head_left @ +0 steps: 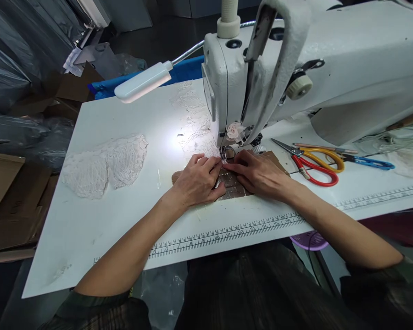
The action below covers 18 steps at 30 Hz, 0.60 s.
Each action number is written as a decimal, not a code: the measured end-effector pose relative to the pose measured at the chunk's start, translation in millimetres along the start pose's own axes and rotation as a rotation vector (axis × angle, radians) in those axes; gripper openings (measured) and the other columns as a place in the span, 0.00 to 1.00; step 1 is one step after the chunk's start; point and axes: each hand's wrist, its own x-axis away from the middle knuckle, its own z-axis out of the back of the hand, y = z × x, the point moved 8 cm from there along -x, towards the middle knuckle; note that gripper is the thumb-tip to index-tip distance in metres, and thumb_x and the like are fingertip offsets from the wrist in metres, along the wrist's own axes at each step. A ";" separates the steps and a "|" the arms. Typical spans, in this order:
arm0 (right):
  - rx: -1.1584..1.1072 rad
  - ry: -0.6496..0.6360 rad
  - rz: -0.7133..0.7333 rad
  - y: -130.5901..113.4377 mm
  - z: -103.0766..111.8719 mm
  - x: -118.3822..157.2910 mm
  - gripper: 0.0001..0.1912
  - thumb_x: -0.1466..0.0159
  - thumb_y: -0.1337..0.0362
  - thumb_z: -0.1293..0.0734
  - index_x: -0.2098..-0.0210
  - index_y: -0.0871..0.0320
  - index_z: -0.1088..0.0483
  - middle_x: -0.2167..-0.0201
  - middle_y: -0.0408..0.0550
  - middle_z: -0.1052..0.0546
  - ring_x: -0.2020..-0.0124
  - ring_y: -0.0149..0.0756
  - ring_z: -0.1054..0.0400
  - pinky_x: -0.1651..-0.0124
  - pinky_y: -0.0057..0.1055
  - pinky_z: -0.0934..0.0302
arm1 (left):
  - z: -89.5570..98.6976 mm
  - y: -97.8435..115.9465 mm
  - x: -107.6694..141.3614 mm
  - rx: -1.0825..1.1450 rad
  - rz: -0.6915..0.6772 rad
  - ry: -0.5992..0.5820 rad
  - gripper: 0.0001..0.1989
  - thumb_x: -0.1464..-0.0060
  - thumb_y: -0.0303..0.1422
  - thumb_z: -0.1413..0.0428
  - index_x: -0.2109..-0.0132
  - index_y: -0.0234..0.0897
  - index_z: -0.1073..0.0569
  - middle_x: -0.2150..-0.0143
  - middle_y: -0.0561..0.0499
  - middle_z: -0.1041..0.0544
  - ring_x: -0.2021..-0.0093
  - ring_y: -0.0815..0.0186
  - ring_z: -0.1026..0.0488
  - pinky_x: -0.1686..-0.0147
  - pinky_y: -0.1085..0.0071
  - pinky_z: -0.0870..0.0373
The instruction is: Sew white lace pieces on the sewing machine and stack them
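A strip of white lace (194, 114) runs across the table under the sewing machine's needle area. My left hand (199, 181) lies on its near end, fingertips pressing beside the presser foot (228, 154), thumb spread aside. From the other side my right hand (259, 175) reaches in, index finger stretched toward the lace at the foot, thumb apart. Beneath both hands is a brown taped plate (236, 190). My fingers partly cover the lace at the needle. A pale fabric rosette (234, 131) is attached to the machine head (223, 78).
Red and yellow-handled scissors (316, 167) and a blue-handled tool (373, 162) lie right of my right hand. Another lace piece (105, 165) rests at left. A white lamp (144, 82) reaches over the white table (131, 220), whose front edge carries a printed ruler (227, 234).
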 end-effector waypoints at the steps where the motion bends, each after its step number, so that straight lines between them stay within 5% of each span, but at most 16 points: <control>1: 0.002 -0.007 -0.008 -0.5 0.2 -0.3 0.20 0.29 0.65 0.42 0.41 0.56 0.30 0.51 0.59 0.28 0.55 0.45 0.33 0.51 0.45 0.32 | -0.3 -0.3 -0.2 0.007 0.004 0.001 0.20 0.37 0.38 0.50 0.48 0.28 0.25 0.47 0.36 0.24 0.50 0.51 0.25 0.45 0.51 0.30; 13: 0.052 -0.019 -0.075 -2.2 -1.8 -5.4 0.22 0.30 0.67 0.44 0.40 0.59 0.30 0.51 0.62 0.29 0.56 0.46 0.32 0.53 0.45 0.32 | -3.3 -10.1 -4.1 0.074 0.131 0.001 0.21 0.40 0.40 0.47 0.47 0.29 0.25 0.46 0.37 0.25 0.54 0.53 0.25 0.48 0.50 0.33; 18: -0.121 0.044 -0.163 13.3 18.4 2.9 0.18 0.31 0.64 0.41 0.47 0.57 0.25 0.58 0.55 0.26 0.64 0.39 0.30 0.57 0.38 0.32 | -2.5 -13.4 -2.2 0.107 0.163 0.042 0.22 0.40 0.41 0.46 0.44 0.32 0.27 0.44 0.38 0.25 0.54 0.53 0.25 0.47 0.48 0.37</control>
